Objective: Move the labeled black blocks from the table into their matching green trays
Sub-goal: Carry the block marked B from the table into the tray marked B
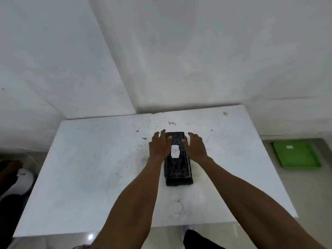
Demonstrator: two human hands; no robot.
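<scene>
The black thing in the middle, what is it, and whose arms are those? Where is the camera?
The camera sits on a person's head and looks down, so the two arms you see are that person's own. There is no machine here. The black thing is a long black block lying on a white table. It has a small white label on top that seems to read B. The left hand and the right hand are on either side of the block, fingers spread, touching or nearly touching it. It is not lifted yet. To the right, off the table and lower down, is a green tray with its own small label.
</scene>
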